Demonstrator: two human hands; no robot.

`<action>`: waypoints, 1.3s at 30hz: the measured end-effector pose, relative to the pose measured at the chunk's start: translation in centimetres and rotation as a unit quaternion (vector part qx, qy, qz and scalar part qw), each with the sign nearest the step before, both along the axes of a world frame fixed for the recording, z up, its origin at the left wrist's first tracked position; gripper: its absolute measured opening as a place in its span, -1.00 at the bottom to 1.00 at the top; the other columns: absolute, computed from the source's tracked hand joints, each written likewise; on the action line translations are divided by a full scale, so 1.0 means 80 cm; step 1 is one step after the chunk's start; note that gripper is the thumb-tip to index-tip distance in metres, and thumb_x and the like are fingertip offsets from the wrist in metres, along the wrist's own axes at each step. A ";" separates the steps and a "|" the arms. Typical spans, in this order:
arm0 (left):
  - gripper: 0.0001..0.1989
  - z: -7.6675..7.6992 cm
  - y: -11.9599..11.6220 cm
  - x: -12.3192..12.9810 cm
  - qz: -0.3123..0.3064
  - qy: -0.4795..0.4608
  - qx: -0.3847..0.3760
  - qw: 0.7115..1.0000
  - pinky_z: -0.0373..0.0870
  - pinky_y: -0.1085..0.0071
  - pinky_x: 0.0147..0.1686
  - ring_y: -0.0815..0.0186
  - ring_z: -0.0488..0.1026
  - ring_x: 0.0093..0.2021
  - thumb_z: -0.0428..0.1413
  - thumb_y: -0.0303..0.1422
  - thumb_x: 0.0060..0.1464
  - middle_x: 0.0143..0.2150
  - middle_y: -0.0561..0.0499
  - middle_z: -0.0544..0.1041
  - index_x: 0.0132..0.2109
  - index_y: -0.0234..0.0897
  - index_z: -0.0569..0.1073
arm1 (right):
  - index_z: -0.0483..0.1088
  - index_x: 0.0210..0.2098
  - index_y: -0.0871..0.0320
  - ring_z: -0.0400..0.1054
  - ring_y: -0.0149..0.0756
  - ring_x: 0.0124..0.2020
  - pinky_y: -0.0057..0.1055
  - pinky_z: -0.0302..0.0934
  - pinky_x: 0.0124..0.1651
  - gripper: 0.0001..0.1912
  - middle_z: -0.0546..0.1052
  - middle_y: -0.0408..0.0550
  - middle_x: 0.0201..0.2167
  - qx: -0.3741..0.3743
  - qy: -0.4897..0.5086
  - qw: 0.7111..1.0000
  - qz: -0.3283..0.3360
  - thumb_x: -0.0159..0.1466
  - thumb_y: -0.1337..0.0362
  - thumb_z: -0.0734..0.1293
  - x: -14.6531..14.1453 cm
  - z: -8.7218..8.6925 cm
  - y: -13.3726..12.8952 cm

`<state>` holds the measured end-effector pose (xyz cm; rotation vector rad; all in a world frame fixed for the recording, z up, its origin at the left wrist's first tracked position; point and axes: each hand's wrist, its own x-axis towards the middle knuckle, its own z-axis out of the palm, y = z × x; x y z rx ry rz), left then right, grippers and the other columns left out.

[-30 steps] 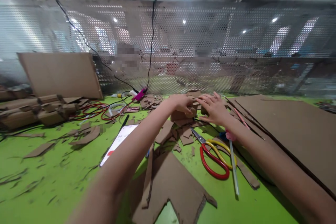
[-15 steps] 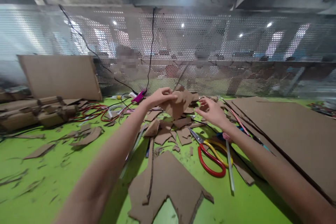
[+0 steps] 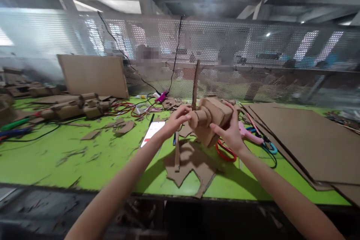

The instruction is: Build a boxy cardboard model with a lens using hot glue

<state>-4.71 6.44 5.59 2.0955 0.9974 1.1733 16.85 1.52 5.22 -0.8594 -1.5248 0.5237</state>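
A cardboard model (image 3: pixel 215 114) with a boxy body and a round stub on its left is held up above the green table (image 3: pixel 112 168). My right hand (image 3: pixel 232 133) grips the body from the right, thumb in front. At the round stub, my left hand (image 3: pixel 177 120) has its fingers closed on the end. A thin cardboard strip (image 3: pixel 195 84) stands up behind the stub. Below lies a jagged cardboard sheet (image 3: pixel 191 161) with a narrow strip on it. The red handle of the scissors (image 3: pixel 226 153) shows beneath my right hand.
Large cardboard sheets (image 3: pixel 309 138) lie at the right, beside a pink glue gun (image 3: pixel 250 133). A phone (image 3: pixel 153 132) lies left of centre. Cardboard models (image 3: pixel 73 107), red cables and an upright board (image 3: pixel 94 77) are at the back left, before a perforated screen (image 3: pixel 219 52).
My right hand, empty before, now holds the cardboard model, which has come nearer and turned. My left hand has shifted onto its round stub. The view has shifted, showing the table's front edge.
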 end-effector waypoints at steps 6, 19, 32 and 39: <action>-0.74 -0.015 -0.032 0.001 -0.047 -0.082 -0.033 0.995 0.44 0.26 -0.12 0.20 0.46 -0.17 0.01 -0.17 0.08 -0.22 -0.02 0.49 -0.15 -0.23 0.36 | -0.10 0.34 0.04 0.23 -0.02 0.29 0.03 0.19 0.31 0.01 0.24 0.22 0.28 0.057 0.007 0.996 -0.068 0.08 0.03 0.50 -0.008 -0.036 -0.025; -0.46 -0.042 -0.054 0.014 0.003 -0.075 0.066 0.995 0.43 0.19 0.08 0.08 0.49 0.06 0.32 -0.26 -0.07 0.07 -0.15 0.54 0.08 -0.22 0.41 | -0.07 0.27 -0.28 0.05 0.31 0.34 0.18 0.28 0.21 0.03 0.14 0.05 0.28 0.197 -0.130 0.953 -0.190 -0.02 0.05 0.56 0.002 -0.078 -0.018; -0.54 -0.040 -0.054 -0.002 0.014 -0.018 0.113 0.993 0.44 0.24 0.01 0.13 0.52 -0.01 0.25 -0.24 -0.02 0.02 -0.09 0.57 0.05 -0.20 0.40 | -0.05 0.29 -0.15 0.33 0.09 0.15 0.11 0.35 0.13 -0.08 0.24 0.10 0.17 0.180 -0.107 0.970 -0.121 0.10 0.06 0.51 -0.008 -0.073 -0.017; -0.54 -0.044 -0.050 -0.002 0.025 -0.012 0.112 0.993 0.43 0.25 -0.05 0.13 0.54 -0.04 0.18 -0.19 0.08 0.01 -0.12 0.59 0.11 -0.21 0.36 | -0.01 0.28 -0.05 0.38 0.02 0.13 0.00 0.38 0.14 -0.09 0.34 0.13 0.16 0.077 -0.140 0.985 -0.070 0.10 0.04 0.51 -0.012 -0.039 -0.024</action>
